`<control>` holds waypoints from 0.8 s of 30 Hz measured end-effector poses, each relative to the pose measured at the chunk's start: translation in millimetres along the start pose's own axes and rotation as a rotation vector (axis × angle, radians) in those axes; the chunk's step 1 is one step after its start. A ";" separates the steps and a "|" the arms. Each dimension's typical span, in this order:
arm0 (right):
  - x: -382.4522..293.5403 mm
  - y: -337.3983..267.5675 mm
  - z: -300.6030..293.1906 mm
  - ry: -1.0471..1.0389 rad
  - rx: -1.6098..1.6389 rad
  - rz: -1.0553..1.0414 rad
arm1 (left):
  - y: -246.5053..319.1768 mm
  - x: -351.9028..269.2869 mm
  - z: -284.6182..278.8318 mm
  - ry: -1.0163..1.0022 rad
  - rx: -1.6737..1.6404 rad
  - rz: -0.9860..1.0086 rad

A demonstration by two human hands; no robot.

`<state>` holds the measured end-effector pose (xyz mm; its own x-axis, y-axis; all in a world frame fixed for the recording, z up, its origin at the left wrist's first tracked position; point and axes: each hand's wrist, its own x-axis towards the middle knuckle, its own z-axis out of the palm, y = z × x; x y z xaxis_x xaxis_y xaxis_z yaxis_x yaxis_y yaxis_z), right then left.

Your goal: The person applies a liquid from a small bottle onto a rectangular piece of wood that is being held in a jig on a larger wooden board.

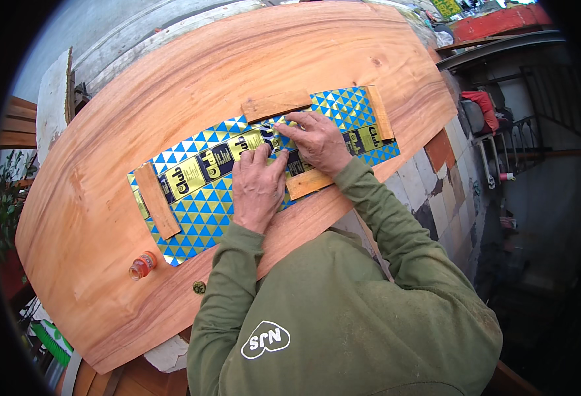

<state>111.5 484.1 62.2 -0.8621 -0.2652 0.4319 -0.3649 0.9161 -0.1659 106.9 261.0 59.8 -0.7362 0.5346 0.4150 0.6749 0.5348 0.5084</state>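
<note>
A long foil-like sheet with blue and gold triangles lies on a wooden board. Along its middle runs a dark and gold printed strip. The fingertips of my left hand press on this strip near the middle of the sheet. Just to the right, my right hand bends over the same spot, its fingertips close to the left ones. Whether either hand pinches the strip is hidden by the fingers. Short wood slats rest on the sheet: one at the left end, one at the right end.
More slats lie at the far edge and the near edge of the sheet. A small orange-labelled glass bottle and a round cap sit on the board. Paving tiles show at right, a green brush at lower left.
</note>
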 end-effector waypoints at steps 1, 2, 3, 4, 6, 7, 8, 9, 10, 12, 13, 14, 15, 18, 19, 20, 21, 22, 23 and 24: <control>-1.6 -1.0 -0.4 0.000 0.002 0.001 | -0.1 0.2 -0.4 -0.002 0.001 0.000; -3.9 -2.5 -1.3 -0.034 0.005 -0.022 | 0.3 0.6 -1.0 -0.005 0.005 -0.002; -5.3 -3.4 -1.5 -0.068 0.009 -0.046 | 0.4 0.8 -1.3 -0.008 0.009 -0.003; -5.7 -3.2 -1.9 -0.068 0.009 -0.046 | 0.7 0.9 -1.5 -0.007 0.009 -0.003; -6.4 -2.6 -2.0 -0.036 0.017 -0.051 | 1.1 0.9 -1.9 0.001 0.022 0.000; -6.3 -1.7 -2.2 -0.036 0.017 -0.051 | 0.9 0.9 -1.6 0.001 0.023 0.000; -5.9 -0.3 -2.4 -0.004 0.058 -0.021 | 0.6 0.8 -0.9 0.003 0.017 0.001; -5.5 0.6 -2.3 0.029 0.098 0.008 | 0.4 0.7 -0.7 0.005 0.011 0.002; -5.1 0.6 -2.1 0.028 0.098 0.008 | 0.8 0.8 -0.6 0.005 0.010 0.002; -3.6 -0.5 -0.2 0.058 0.136 0.042 | 1.8 0.9 -0.9 0.003 0.016 -0.006; 0.0 -4.3 -0.1 0.057 0.137 0.041 | 1.7 0.7 -1.1 0.003 0.016 -0.007; 4.0 -9.2 0.2 0.080 0.243 0.144 | 1.4 0.5 -1.3 0.002 0.014 -0.007; 7.3 -12.7 0.7 0.102 0.350 0.248 | 0.9 0.3 -1.4 0.001 0.012 -0.008; 16.4 -7.3 5.2 0.018 0.293 0.301 | -1.6 -2.4 2.4 -0.012 0.024 0.005; 18.9 -6.4 7.3 0.018 0.293 0.302 | -1.5 -2.2 2.1 -0.013 0.025 0.005; 21.3 -5.9 9.6 0.021 0.313 0.347 | -1.0 -1.9 1.6 -0.014 0.022 0.006; 23.3 -5.6 11.7 0.024 0.333 0.392 | -0.7 -1.7 1.3 -0.016 0.020 0.007; 25.0 -5.0 14.0 0.025 0.333 0.391 | -0.8 -1.8 1.3 -0.015 0.021 0.007; 26.4 -4.6 16.2 0.032 0.367 0.430 | -1.0 -2.0 1.8 -0.017 0.024 0.007; 27.3 -4.7 18.0 0.040 0.402 0.469 | -1.1 -2.1 2.1 -0.018 0.028 0.007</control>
<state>83.4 467.1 58.8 -0.9519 0.1564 0.2636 -0.0612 0.7457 -0.6634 107.8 260.6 56.8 -0.7308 0.5498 0.4045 0.6811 0.5490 0.4844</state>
